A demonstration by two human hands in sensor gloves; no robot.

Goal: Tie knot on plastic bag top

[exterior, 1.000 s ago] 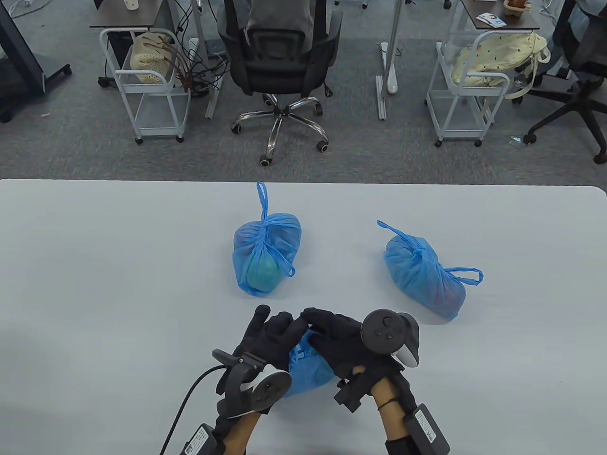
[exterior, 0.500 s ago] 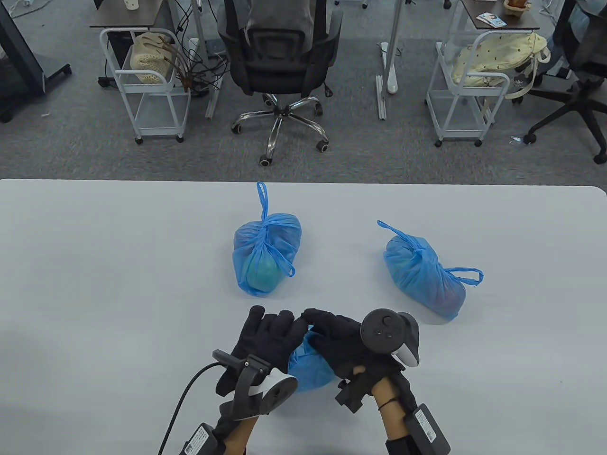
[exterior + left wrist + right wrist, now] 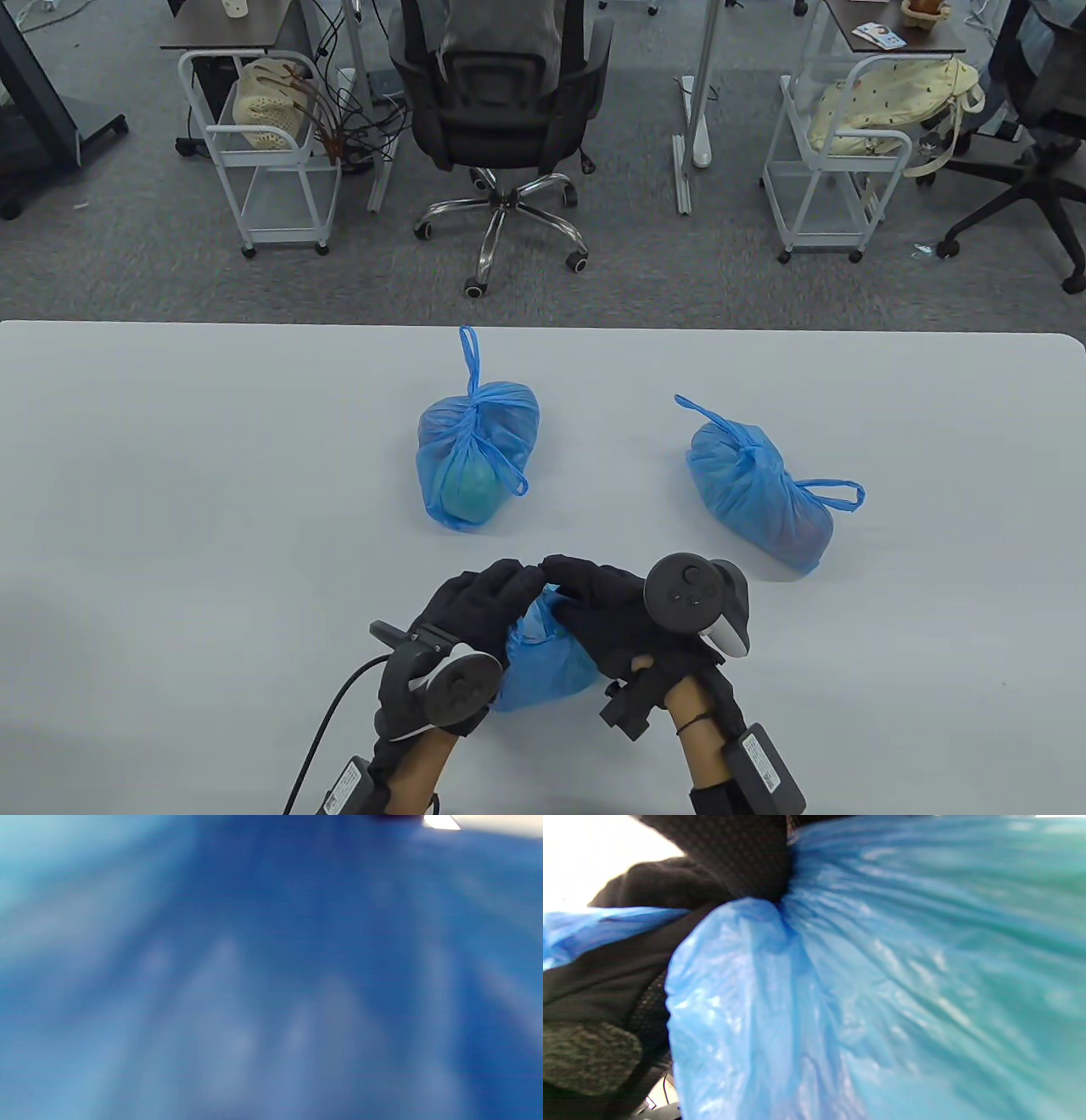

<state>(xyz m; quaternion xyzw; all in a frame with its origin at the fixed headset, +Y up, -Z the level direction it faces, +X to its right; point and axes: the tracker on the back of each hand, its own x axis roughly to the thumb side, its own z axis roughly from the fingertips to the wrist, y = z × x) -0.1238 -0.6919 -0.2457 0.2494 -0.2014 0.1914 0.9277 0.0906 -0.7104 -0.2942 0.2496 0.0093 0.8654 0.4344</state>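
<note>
Gripping: left hand [image 3: 475, 607] and right hand [image 3: 607, 611] both clutched bag [image 3: 547, 666] top.
Bag: nearest table [image 3: 170, 509] edge, directly beneath hands.
Fingertips: met above bag's far side.

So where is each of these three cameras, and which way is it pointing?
Table view: high above the near edge, looking down at the table; shows left hand, right hand and both forearms.
Left wrist view: pressed close against the blue bag, all blur; no hand visible.
Right wrist view: close on the bag, black gloved fingers gripping it.
All three share that bag.
</note>
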